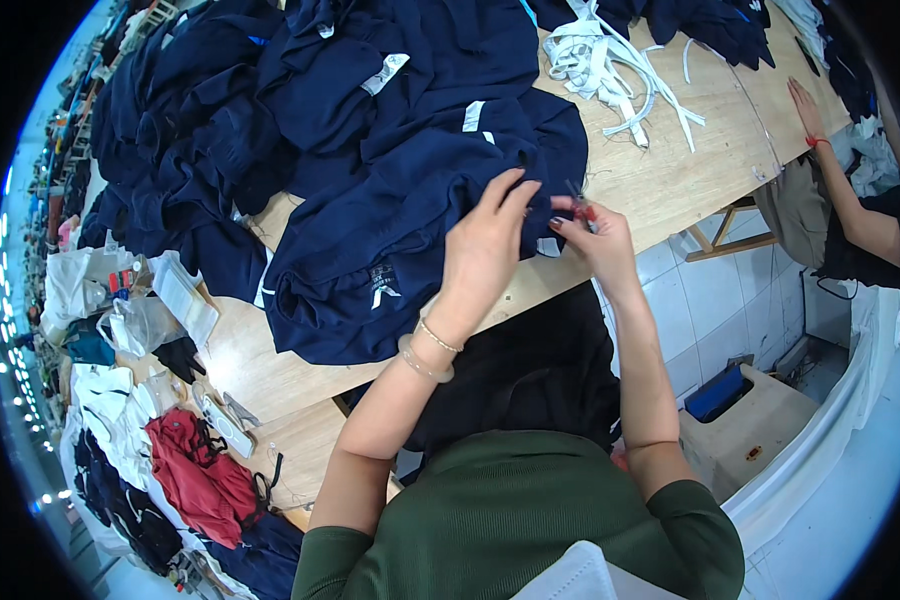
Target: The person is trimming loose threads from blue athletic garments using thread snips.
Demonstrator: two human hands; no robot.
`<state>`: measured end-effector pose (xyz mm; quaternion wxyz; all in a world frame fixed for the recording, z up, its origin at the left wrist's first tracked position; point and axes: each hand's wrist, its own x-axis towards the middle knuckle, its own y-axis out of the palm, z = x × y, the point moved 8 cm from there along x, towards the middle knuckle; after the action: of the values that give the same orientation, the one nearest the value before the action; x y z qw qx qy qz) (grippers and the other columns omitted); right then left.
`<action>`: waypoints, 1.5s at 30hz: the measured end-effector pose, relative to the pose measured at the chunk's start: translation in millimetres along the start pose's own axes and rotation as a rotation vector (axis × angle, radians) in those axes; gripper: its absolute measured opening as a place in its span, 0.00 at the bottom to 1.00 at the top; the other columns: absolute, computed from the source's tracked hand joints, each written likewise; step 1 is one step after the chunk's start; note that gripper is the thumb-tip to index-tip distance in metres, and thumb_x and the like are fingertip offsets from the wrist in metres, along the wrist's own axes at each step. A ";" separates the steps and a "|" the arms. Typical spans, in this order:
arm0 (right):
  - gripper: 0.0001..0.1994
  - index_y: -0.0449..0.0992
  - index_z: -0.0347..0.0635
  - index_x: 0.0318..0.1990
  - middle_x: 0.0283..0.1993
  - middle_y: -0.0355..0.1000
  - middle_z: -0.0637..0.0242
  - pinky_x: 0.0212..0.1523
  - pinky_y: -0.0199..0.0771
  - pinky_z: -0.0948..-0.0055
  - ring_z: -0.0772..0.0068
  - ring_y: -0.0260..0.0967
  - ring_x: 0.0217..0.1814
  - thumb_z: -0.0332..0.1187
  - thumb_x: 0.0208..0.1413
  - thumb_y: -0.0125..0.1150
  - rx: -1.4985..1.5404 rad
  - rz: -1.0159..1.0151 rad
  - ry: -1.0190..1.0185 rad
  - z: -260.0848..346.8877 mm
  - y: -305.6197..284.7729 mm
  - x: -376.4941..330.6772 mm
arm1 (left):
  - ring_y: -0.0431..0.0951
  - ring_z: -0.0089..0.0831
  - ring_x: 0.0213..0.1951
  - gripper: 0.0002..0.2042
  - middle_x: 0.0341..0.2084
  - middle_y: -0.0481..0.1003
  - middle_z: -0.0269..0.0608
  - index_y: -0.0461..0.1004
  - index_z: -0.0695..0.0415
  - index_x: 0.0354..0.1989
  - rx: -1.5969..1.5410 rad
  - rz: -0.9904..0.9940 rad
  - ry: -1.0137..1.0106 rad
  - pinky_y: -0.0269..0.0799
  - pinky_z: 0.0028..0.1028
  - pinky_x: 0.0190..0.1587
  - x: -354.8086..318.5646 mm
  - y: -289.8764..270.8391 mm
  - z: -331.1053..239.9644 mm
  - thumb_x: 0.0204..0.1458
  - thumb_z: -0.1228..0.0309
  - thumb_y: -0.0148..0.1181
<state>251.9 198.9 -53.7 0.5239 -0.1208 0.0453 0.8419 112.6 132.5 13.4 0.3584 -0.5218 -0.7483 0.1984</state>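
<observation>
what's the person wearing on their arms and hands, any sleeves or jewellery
Both forearms are bare; short dark green sleeves end above the elbows. The left wrist carries a pale, translucent bangle and a thin gold-coloured bracelet. The left hand and right hand wear no gloves; the nails look dark.

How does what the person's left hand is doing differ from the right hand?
The left hand lies spread, fingers up, pinching the navy garment; the right hand is curled around small red-handled snips. The left wrist wears a bangle and thin bracelet; the right wrist is bare. Both hands meet at the same edge of the garment, over the wooden table.
</observation>
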 end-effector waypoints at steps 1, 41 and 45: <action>0.09 0.78 0.37 0.42 0.30 0.73 0.74 0.26 0.55 0.88 0.91 0.56 0.23 0.24 0.52 0.62 0.013 0.011 -0.049 -0.7 4.9 1.9 | 0.78 0.43 0.36 0.14 0.47 0.72 0.40 0.73 0.57 0.46 -0.039 -0.012 -0.017 0.76 0.32 0.37 2.3 -2.3 8.0 0.51 0.80 0.54; 0.18 0.70 0.38 0.34 0.13 0.53 0.75 0.14 0.42 0.82 0.85 0.44 0.12 0.43 0.66 0.42 0.654 0.205 0.392 7.7 54.9 -54.2 | 0.81 0.45 0.32 0.02 0.30 0.78 0.49 0.68 0.64 0.36 -0.288 -0.209 -0.122 0.75 0.31 0.30 -0.7 -23.2 4.9 0.58 0.79 0.49; 0.18 0.70 0.38 0.33 0.12 0.52 0.76 0.14 0.41 0.81 0.85 0.43 0.11 0.43 0.66 0.43 0.652 0.168 0.416 5.6 55.3 -53.0 | 0.80 0.46 0.32 0.02 0.30 0.78 0.50 0.68 0.64 0.37 -0.297 -0.189 -0.141 0.75 0.32 0.31 -2.1 -21.8 4.7 0.58 0.79 0.49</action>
<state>224.0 129.1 -37.8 0.4439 -0.1119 0.4253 0.7807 95.6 122.7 24.1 0.2411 -0.4813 -0.8382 0.0874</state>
